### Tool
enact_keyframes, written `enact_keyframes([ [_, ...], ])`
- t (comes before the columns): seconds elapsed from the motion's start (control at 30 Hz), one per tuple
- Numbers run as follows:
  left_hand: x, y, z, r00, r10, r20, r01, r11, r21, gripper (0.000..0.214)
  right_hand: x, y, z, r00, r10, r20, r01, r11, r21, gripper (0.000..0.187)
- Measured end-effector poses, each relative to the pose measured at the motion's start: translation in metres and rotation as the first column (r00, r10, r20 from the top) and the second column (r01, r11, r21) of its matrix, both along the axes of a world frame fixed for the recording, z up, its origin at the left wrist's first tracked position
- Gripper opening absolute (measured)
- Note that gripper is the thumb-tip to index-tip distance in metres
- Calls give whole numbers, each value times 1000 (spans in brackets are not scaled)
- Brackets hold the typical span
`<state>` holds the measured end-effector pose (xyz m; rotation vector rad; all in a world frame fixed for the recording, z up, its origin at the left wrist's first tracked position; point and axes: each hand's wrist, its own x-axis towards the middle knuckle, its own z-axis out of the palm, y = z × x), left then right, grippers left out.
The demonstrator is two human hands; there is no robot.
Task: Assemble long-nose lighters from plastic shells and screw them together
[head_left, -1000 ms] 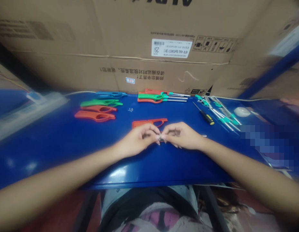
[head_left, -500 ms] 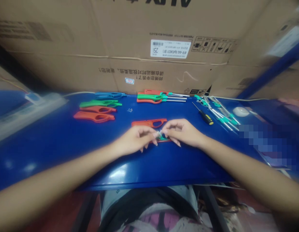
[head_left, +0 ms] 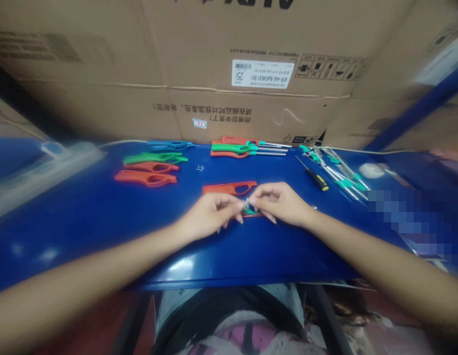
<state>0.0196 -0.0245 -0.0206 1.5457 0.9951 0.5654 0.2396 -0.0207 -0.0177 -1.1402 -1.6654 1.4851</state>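
Observation:
My left hand (head_left: 210, 214) and my right hand (head_left: 278, 202) meet fingertip to fingertip over the blue table (head_left: 103, 217), both pinched on a tiny clear part (head_left: 246, 203). Under the fingertips lies a small green and red piece (head_left: 250, 212), partly hidden. Just behind the hands lies an orange plastic handle shell (head_left: 229, 188), flat on the table.
Orange, green and blue handle shells (head_left: 149, 165) lie at the back left. Assembled lighters with metal tubes (head_left: 247, 147) lie at the back middle. A yellow-black screwdriver (head_left: 316, 178) and green-tipped metal tubes (head_left: 339, 172) lie right. Large cardboard boxes (head_left: 229, 64) wall off the back.
Both hands have shifted slightly away from me, toward the orange shell, still pinched together. The green and red piece now shows below the fingertips.

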Motion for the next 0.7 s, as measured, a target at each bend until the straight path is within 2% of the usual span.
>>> enact_keyframes([
  [0.33, 0, 2, 4, 1000, -21, 18, 22, 999, -46, 29, -3, 2, 6, 998, 8, -57, -10, 1000, -24, 41],
  [0.53, -1, 2, 3, 999, -46, -8, 46, 998, -39, 31, -2, 2, 4, 1000, 24, -7, -24, 999, -21, 41],
  [0.7, -1, 2, 4, 999, -47, -3, 46, 998, -41, 30, -3, 1, 6, 1000, 15, -27, -16, 999, -30, 44],
])
